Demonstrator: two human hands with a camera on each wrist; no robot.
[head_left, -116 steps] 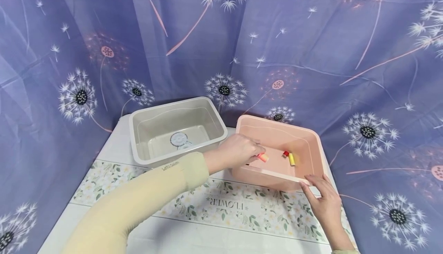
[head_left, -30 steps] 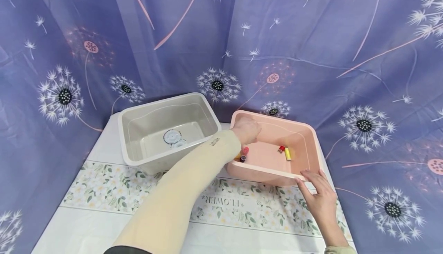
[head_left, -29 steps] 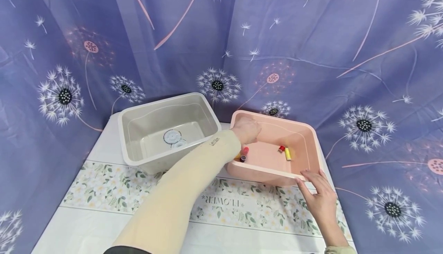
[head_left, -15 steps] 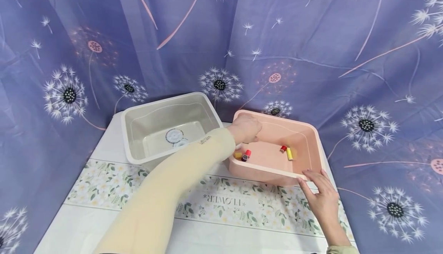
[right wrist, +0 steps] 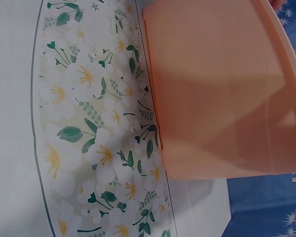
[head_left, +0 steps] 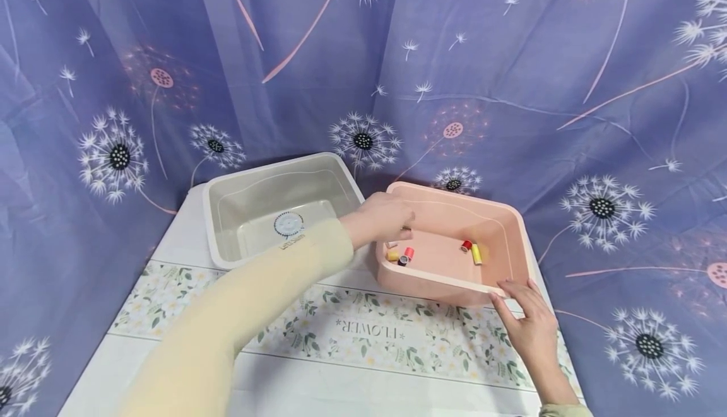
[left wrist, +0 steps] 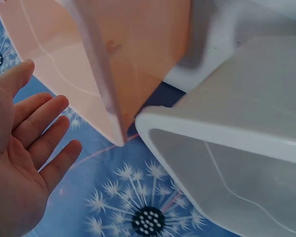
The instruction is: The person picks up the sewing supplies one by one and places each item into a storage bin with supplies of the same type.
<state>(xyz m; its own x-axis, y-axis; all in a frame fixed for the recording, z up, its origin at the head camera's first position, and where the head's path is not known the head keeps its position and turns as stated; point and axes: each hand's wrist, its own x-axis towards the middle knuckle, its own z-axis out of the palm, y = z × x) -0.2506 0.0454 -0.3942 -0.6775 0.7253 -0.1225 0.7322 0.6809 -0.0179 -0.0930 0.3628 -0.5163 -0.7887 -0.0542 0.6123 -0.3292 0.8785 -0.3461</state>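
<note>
My left hand [head_left: 382,215] is over the left end of the pink bin [head_left: 443,280]; the left wrist view shows its fingers spread loosely with nothing in them. Below it, in the bin's near left corner, lie a coral thread spool [head_left: 409,253], a black spool [head_left: 403,260] and a golden spool [head_left: 392,256]. Partly hidden by the hand is a pale spool [head_left: 392,244]. Farther right in the bin, a red spool [head_left: 466,245] lies beside a yellow spool [head_left: 476,254]. My right hand [head_left: 531,325] holds the rim at the bin's near right corner.
A grey bin [head_left: 212,224] stands left of the pink one, with a round patterned mark [head_left: 288,224] on its floor. Both sit on a white table with a floral runner [head_left: 369,332]. A blue dandelion curtain [head_left: 318,108] hangs close behind.
The coral spool my left hand held earlier now lies in the left corner among others. That hand has reached deep into the bin's left end, then drawn back leftward. The right hand stays put.
</note>
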